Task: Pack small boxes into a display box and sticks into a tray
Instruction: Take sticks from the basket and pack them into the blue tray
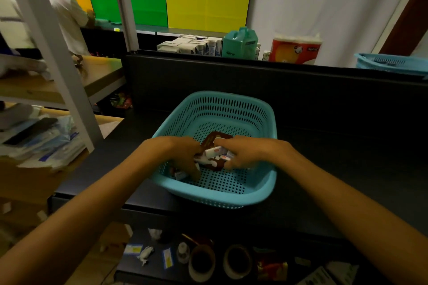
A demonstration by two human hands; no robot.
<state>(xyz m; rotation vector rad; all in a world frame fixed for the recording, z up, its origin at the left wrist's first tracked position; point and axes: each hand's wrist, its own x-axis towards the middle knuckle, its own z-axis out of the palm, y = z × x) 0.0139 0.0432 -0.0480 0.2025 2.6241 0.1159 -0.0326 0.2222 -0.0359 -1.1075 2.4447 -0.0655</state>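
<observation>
We see one teal basket [268, 120] on the black counter [347, 169], and both our hands are down inside it. In the basket lie one brown pack [214, 140] and a small heap of white boxes [214, 152]; we can make out about four, though the hands cover some and the count is unsure. Our left hand [185, 155] comes in from 8 o'clock, its fingers curled down over the white boxes at the near left of the heap, one fingertip touching the basket floor; whether it truly grips a box we cannot tell. Our right hand [243, 154] comes in from 4 o'clock, fingers bent and closed around the white boxes at the heap's right side. The heap sits at the basket's centre, with the brown pack just behind it toward 12 o'clock. On the lower shelf at 6 o'clock lie two tape rolls [202, 262]. At 2 o'clock, well apart, a second teal basket [391, 62] shows.
</observation>
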